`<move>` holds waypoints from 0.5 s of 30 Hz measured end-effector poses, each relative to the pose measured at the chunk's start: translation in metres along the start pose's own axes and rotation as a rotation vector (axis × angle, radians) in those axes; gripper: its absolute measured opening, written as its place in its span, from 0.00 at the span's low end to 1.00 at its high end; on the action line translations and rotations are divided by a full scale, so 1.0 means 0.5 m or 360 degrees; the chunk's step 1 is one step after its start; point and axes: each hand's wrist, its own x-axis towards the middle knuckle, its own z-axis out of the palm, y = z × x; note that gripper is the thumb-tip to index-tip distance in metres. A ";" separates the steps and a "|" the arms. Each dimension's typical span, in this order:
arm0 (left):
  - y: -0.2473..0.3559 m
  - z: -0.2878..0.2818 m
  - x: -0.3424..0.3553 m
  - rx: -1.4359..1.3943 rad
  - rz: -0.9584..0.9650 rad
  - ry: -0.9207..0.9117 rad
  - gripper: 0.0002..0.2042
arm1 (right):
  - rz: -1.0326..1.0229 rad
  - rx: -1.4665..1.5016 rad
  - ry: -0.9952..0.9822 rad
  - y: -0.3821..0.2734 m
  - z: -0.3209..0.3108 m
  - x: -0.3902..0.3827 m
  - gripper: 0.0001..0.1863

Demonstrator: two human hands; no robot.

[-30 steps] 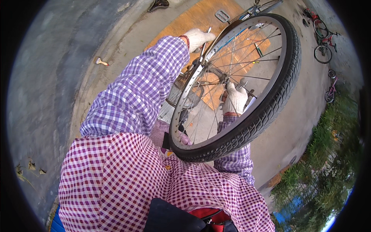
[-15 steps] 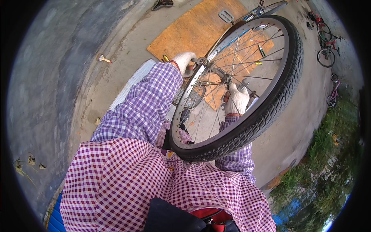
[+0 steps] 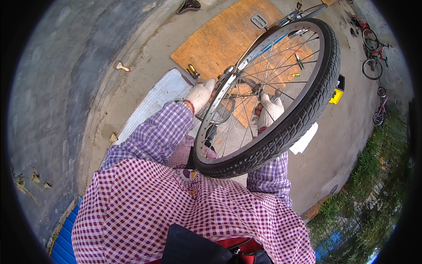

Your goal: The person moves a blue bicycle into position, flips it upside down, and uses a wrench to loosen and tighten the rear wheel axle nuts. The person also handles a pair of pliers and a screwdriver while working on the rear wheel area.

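Observation:
A bicycle wheel [image 3: 325, 83] with a black treaded tyre and silver rim stands tilted in front of me, fitted to a bicycle. My left hand [image 3: 202, 93], in a white glove, is closed at the wheel's left edge. Its thumb points up along the rim, while its fingers are partly hidden. Seen through the spokes, my gloved right hand [image 3: 270, 112] is beside the hub [image 3: 257, 89]. It is closed around a wrench [image 3: 278, 94], whose grey jaw shows above the fingers; the rest of the wrench is hidden.
An orange-brown board [image 3: 215, 39] lies beyond the wheel, with a pedal [image 3: 259, 20] over it. Left are a pale panel [image 3: 154, 99], a yellow-black screwdriver [image 3: 193, 70] and a paintbrush [image 3: 122, 66]. Pliers [image 3: 299, 61] and a yellow box [image 3: 336, 94] are right; a saddle [image 3: 189, 6] lies far off.
My left hand has moved down and toward me, from the brake area to the wheel's left edge. The right hand stays by the hub with the wrench. The view has shifted slightly.

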 end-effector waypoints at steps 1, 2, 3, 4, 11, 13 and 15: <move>-0.004 0.032 -0.051 0.0157 0.0124 0.0015 0.34 | 0.0017 0.0028 -0.0010 -0.005 -0.045 -0.009 0.09; -0.009 0.072 -0.109 0.0269 0.0237 0.0041 0.33 | 0.0034 0.0057 -0.0019 -0.007 -0.103 -0.027 0.09; -0.013 0.121 -0.171 0.0405 0.0384 0.0012 0.32 | 0.0041 0.0107 0.0009 -0.007 -0.173 -0.054 0.09; -0.021 0.176 -0.241 0.0503 0.0588 0.0029 0.31 | 0.0052 0.0146 0.0070 -0.007 -0.250 -0.087 0.08; 0.053 0.268 -0.422 0.0659 0.1239 0.0088 0.23 | 0.0109 0.0010 0.0088 0.005 -0.415 -0.148 0.10; 0.142 0.135 -0.296 0.0736 0.1405 0.0040 0.21 | 0.0106 0.0003 0.0003 0.024 -0.271 -0.049 0.10; 0.171 0.077 -0.217 0.0753 0.1157 0.0010 0.22 | 0.0114 -0.0039 -0.0164 0.050 -0.204 0.030 0.10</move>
